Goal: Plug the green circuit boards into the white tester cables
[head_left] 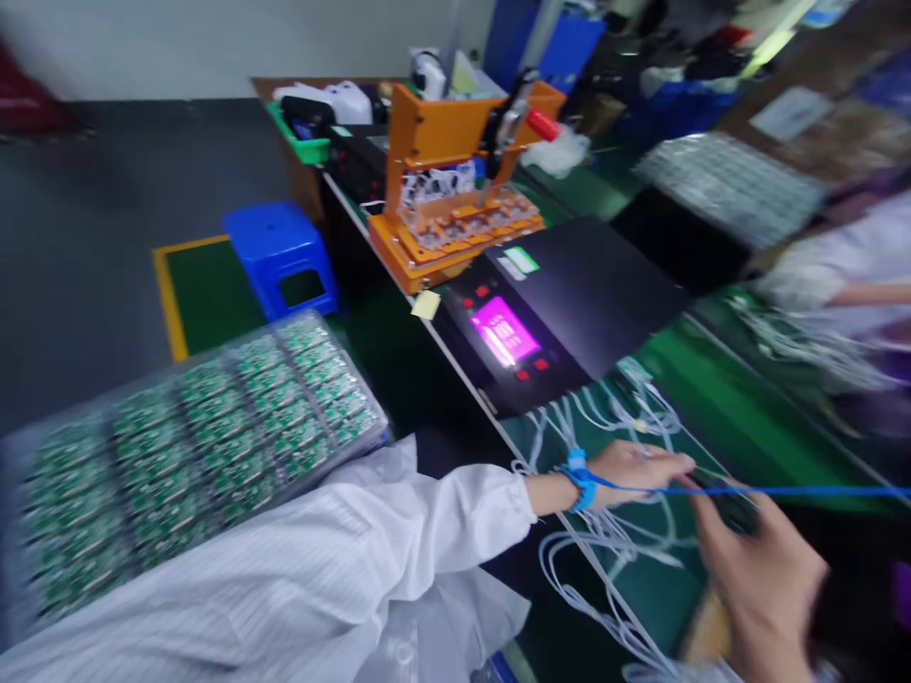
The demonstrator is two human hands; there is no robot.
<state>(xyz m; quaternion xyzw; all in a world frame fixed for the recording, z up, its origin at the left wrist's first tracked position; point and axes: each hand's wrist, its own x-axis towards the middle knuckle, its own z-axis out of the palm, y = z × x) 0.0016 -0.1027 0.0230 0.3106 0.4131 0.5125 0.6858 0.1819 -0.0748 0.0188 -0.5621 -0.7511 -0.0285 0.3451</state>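
My left hand (637, 470), with a blue wrist strap (582, 482) at its wrist, reaches over the green bench. Its fingers pinch one end of a small dark object (733, 503), blurred by motion. Around the other end of that same object curl the fingers of my right hand (761, 569), at the lower right. White cables (619, 541) lie beneath and beside both hands. A black box with a lit pink screen (505, 332) sits just beyond them. What the dark object is cannot be made out.
A tray of green circuit boards (206, 427) is at the left, near a blue stool (281, 256). An orange fixture (455, 190) with a red-handled lever stands behind the black box. At the right, a person's sleeve (846, 256) extends over more cables (804, 341).
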